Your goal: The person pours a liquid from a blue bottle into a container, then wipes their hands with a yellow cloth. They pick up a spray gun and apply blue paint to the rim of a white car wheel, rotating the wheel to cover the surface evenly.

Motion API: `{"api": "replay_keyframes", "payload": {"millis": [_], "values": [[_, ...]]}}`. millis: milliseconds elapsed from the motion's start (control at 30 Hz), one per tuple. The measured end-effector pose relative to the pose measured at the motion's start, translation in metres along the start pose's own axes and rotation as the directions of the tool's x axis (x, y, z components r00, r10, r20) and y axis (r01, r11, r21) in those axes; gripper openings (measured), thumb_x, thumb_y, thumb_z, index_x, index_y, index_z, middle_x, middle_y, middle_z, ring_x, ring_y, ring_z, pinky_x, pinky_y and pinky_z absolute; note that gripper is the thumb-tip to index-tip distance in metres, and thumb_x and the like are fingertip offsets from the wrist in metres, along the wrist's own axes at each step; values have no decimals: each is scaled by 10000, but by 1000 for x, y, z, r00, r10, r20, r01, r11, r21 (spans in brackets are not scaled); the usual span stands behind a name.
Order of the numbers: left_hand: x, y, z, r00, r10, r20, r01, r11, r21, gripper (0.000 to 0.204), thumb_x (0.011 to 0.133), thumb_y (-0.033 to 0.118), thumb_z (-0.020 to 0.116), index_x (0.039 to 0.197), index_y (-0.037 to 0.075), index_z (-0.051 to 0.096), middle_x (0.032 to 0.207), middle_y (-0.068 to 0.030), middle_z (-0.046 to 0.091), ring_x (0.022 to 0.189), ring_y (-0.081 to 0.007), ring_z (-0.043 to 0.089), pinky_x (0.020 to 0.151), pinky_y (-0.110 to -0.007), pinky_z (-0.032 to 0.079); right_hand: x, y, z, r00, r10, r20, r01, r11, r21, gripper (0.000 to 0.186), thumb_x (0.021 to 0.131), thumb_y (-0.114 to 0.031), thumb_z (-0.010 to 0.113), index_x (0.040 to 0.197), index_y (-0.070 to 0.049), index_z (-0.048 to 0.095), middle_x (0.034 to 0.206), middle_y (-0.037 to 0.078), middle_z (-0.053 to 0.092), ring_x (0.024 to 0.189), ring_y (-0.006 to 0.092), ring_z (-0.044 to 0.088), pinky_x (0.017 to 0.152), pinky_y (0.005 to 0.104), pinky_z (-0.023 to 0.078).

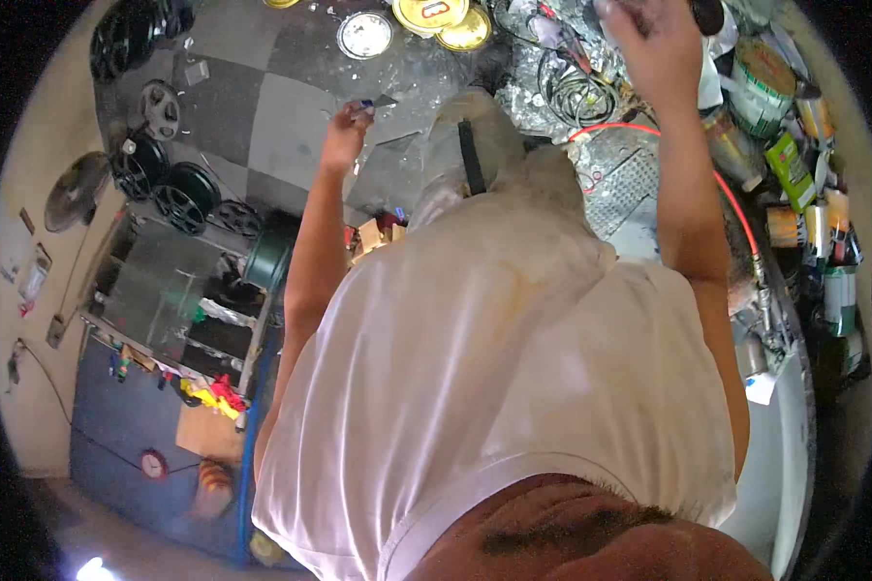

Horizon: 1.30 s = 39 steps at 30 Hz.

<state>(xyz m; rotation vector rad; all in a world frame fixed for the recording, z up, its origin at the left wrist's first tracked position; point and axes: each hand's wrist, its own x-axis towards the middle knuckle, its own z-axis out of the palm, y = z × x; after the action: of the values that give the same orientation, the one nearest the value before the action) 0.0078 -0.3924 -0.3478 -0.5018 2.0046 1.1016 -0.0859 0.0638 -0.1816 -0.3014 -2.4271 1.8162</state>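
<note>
My left hand (347,136) is out over the checkered floor at upper centre, its fingers closed on a small grey-blue object (362,110) that is too small to name. My right hand (649,39) reaches to the top edge, partly cut off, beside a dark object (707,15); whether it grips that is hidden. Under and left of it lie a coiled black hose (576,97) and tools on a messy, foil-like surface. Paint-spattered round lids (363,35) lie between my hands at the top. A red hose (741,213) runs down past my right forearm.
Cans and tins (761,87) crowd the right side along a curved pale edge. Wheel rims (179,203) line the left wall near a standing fan (76,192). A metal rack (165,290) stands lower left, by a blue post (260,426) and small wooden pieces (368,232).
</note>
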Motion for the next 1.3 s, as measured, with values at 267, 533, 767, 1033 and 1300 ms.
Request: {"api": "replay_keyframes", "payload": {"millis": [267,533,767,1033,1300], "values": [[13,102,86,943,140,301,-93,982,-165,435,965,309,589,1274,5,556,1234,-117,629,1094,-246,623,953,-385,469,-195,52,-10,948,307,-83,-211,802,559,360,886,-8,656,1235,-3,567,1024,82,672,908,119,619,793,271,512],[-35,94,218,601,109,792,268,906,-328,569,963,534,487,1307,81,501,1321,-144,574,1198,-293,564,1006,-449,424,-378,115,-36,650,705,-284,-284,572,770,301,936,-143,616,1205,-10,592,1042,91,666,872,155,624,760,289,511],[-57,18,254,183,93,979,703,683,-196,845,917,753,222,1370,77,450,1299,-145,563,1072,-244,565,932,-404,460,-560,99,-65,427,773,-470,-274,606,747,331,937,-179,626,1227,-24,595,1004,63,650,850,138,602,750,282,473],[-77,-56,358,434,-388,813,109,919,380,825,930,682,400,1423,21,374,1445,-167,437,1237,-300,504,1044,-458,368,-693,88,-30,197,835,-513,-344,549,762,325,933,-190,650,1214,-32,608,952,37,657,803,121,609,713,258,471],[-82,-25,395,434,-145,889,326,945,-5,742,944,663,386,1357,51,464,1297,-145,569,1118,-263,545,877,-477,436,-727,86,0,183,849,-495,-376,526,763,342,938,-213,647,1223,-31,599,992,46,660,865,125,606,737,266,462]]}}
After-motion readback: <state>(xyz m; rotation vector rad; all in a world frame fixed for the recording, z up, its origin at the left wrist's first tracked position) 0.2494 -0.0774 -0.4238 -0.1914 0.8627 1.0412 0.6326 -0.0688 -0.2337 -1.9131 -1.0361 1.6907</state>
